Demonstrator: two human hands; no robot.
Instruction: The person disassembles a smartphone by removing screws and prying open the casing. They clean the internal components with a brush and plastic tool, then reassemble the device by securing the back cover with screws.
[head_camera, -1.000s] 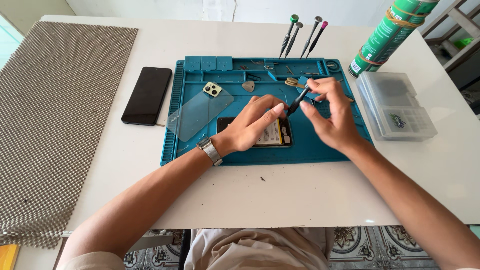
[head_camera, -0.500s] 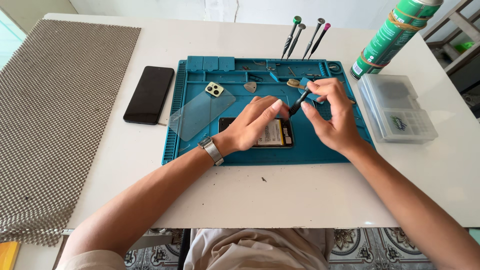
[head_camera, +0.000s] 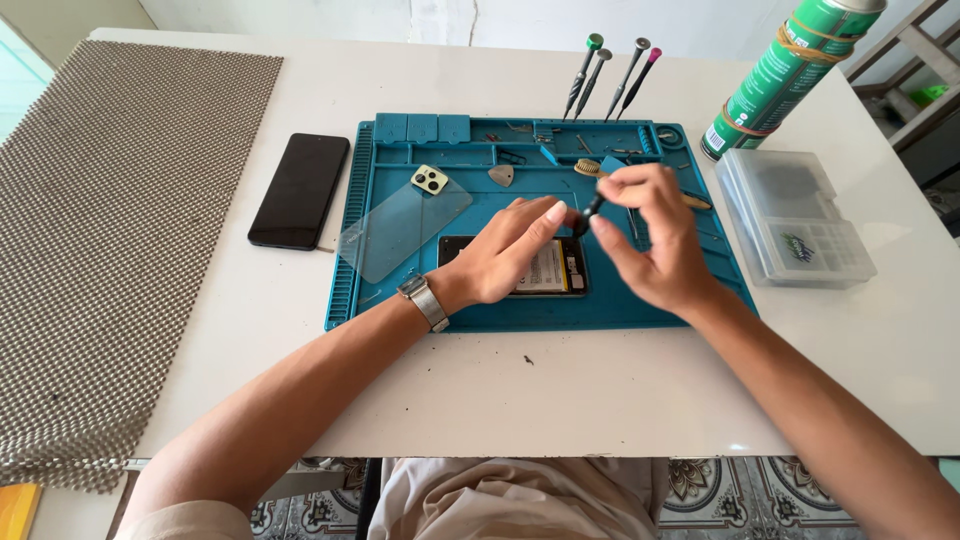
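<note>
White counter (head_camera: 600, 400) bearing a blue mat (head_camera: 350, 250) beside a woven mat (head_camera: 120, 250): left hand (head_camera: 510, 255) rests flat and unclenched on the opened phone (head_camera: 550, 275) at mat centre, right hand (head_camera: 650, 235) pinched on a screwdriver (head_camera: 588, 215); patterned floor tiles (head_camera: 720, 490) below.

One head-worn camera looks steeply down, fairly close, over the white table (head_camera: 560, 400) and blue mat (head_camera: 690, 300).

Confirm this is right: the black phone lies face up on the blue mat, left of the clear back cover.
Not quite. The black phone lies on the white table, just off the blue mat, as the head view shows. It is left of the clear back cover.
</note>
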